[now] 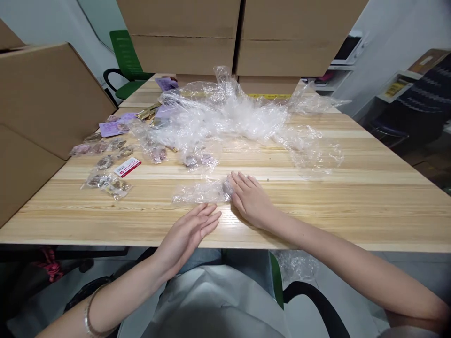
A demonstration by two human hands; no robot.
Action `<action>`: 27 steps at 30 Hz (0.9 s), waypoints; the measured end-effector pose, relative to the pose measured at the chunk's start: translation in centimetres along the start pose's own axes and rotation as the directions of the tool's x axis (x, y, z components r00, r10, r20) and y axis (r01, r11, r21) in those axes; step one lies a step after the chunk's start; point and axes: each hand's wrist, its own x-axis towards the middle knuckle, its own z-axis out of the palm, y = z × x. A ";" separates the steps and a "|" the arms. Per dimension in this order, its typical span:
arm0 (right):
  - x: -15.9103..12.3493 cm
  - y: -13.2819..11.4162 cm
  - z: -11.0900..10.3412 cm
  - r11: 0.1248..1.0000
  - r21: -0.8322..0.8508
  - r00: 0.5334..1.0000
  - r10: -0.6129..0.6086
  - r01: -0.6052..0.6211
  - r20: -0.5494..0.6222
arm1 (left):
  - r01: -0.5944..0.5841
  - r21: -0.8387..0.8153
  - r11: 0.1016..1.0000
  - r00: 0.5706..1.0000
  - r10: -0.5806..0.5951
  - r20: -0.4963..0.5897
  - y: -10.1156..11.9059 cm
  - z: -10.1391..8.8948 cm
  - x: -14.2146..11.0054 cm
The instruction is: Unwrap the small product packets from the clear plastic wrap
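A clear plastic bag [200,192] lies flat near the front of the wooden table, with something small and greyish at its right end. My right hand [250,199] rests palm down against that end, fingers stretched out and partly covering it. Just in front of the bag, my left hand [192,227] hovers at the table edge with its fingers extended and nothing in them. Behind both hands spreads a large heap of crumpled clear plastic bags [229,112]. Small bagged items [195,159] lie at the near side of the heap.
On the left are several small bagged trinkets [104,162], a red-and-white label card [127,167] and purple cards [113,129]. Cardboard boxes stand at the left [52,103] and the back [190,51]. A green chair [127,56] is behind; a person [426,94] is at far right.
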 end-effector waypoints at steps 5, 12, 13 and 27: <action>0.1 1.0 0.8 0.983 0.176 0.986 -0.014 0.044 -0.168 | -0.209 0.472 0.857 0.952 0.288 -0.101 -0.5 0.8 3.4; -0.1 1.7 -0.1 0.823 0.568 0.969 0.153 -0.017 -0.192 | -0.601 0.798 -0.038 0.747 0.327 0.578 0.6 2.5 6.3; -0.2 2.0 -0.5 0.797 0.603 0.961 0.202 -0.048 -0.191 | -0.601 0.795 -0.086 0.746 0.298 0.596 0.7 2.6 6.4; -3.1 6.7 -3.5 0.932 0.248 0.951 -0.294 0.264 0.094 | -0.707 0.636 -0.309 0.615 0.175 0.769 3.4 1.7 9.5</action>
